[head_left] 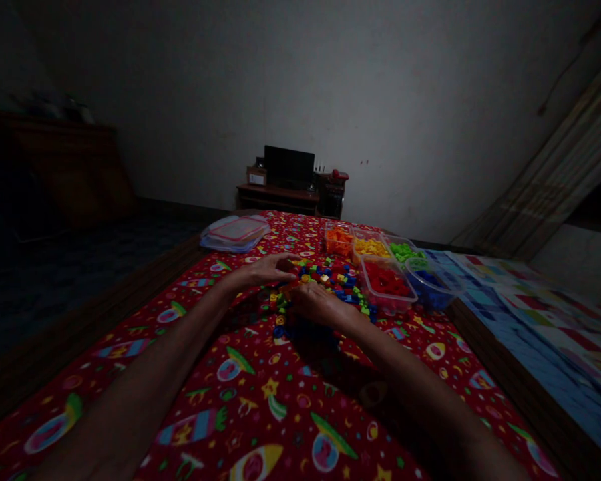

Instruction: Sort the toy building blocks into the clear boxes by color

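A mixed heap of small plastic building blocks [348,288] in several colours lies on a red patterned cloth [275,381]. My left hand [273,268] is at the heap's left edge, thumb and fingers apart, with nothing visible between them. Over the near side of the heap, my right hand [314,302] has its fingers curled downward and closed. A bit of orange shows by its fingertips, but what they hold is hidden. Right of the heap are a box of red blocks [386,279] and a round tub of blue blocks [432,288].
Behind these stand boxes of orange blocks [339,240], yellow blocks [371,248] and green blocks [405,252]. Stacked plastic lids [235,232] lie at the far left. A bed with a checked cover [545,300] adjoins on the right. A monitor [289,167] stands by the wall.
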`<action>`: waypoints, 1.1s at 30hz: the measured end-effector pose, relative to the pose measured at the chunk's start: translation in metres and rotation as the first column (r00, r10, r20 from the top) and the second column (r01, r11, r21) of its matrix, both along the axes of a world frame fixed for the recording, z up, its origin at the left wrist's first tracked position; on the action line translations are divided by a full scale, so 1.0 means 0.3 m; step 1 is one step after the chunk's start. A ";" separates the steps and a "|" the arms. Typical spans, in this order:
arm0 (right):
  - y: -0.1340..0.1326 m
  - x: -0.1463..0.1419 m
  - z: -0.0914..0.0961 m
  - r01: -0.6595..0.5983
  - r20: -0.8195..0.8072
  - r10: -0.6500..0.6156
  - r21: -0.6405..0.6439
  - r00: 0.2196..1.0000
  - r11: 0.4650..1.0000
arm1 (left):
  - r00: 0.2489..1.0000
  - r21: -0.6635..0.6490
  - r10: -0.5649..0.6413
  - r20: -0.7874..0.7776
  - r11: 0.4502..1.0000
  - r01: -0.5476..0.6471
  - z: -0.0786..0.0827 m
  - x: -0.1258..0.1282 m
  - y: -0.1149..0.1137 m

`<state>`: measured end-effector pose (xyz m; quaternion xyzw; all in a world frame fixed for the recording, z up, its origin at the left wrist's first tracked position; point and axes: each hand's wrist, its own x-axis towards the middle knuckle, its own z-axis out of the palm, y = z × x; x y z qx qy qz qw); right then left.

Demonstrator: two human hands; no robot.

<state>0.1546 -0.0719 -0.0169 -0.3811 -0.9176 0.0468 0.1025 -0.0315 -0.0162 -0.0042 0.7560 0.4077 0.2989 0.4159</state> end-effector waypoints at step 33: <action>0.080 0.080 0.044 -0.494 -0.608 -0.793 -0.701 0.038 0.514 | 0.934 0.161 0.134 0.331 0.967 -0.196 -0.080 0.195 -0.017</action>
